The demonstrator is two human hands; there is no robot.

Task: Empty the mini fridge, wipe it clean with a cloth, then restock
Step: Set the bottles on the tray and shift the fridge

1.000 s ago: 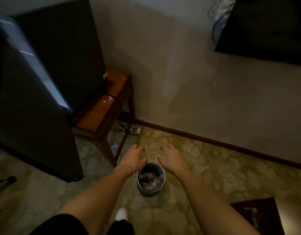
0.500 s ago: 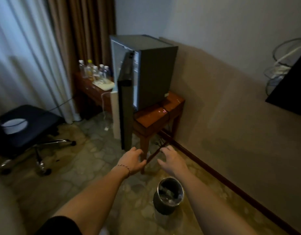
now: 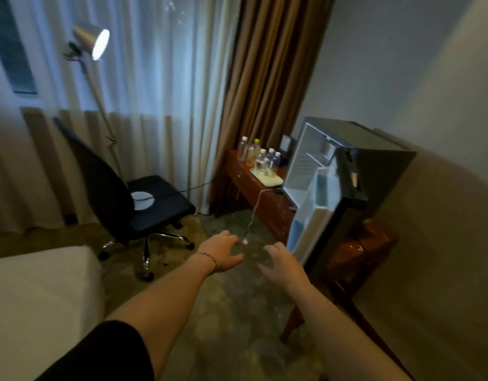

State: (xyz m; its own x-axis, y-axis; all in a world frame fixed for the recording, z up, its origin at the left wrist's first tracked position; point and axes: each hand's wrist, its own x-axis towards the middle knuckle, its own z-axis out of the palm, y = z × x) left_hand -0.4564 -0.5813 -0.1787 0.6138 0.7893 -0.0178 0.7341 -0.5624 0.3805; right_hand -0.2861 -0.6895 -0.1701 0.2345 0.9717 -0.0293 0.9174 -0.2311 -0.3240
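Head view: both hands are out in front at lower centre of the frame, fingers spread and loosely bent, holding nothing. Left hand sits just left of centre with a thin bracelet at the wrist; right hand is just right of it, a clear gap between them, both over the patterned floor.

Mini fridge stands at right of centre, up and to the right of the hands, on a wooden worktop. Its door hangs open, swung toward the camera, tall axis upright, lower edge close to the right hand but apart from it. The cavity shows pale walls and a bare shelf; no items seen inside, though the lower part is hidden by the door.

Bottles stand in a cluster on the lower worktop left of the fridge, upper centre, some on a pale tray. A white cable hangs off that worktop edge, its end just beyond the left hand's fingers.

Key relation: the fridge opening faces left in frame, so the right hand is nearer to the door and the left is nearer in line with the bottles. Judging by this, emptying looks done; wipe or restock comes next, can't tell which. No cloth visible.

Also in frame: office chair at centre left, floor lamp upper left, bed corner lower left.
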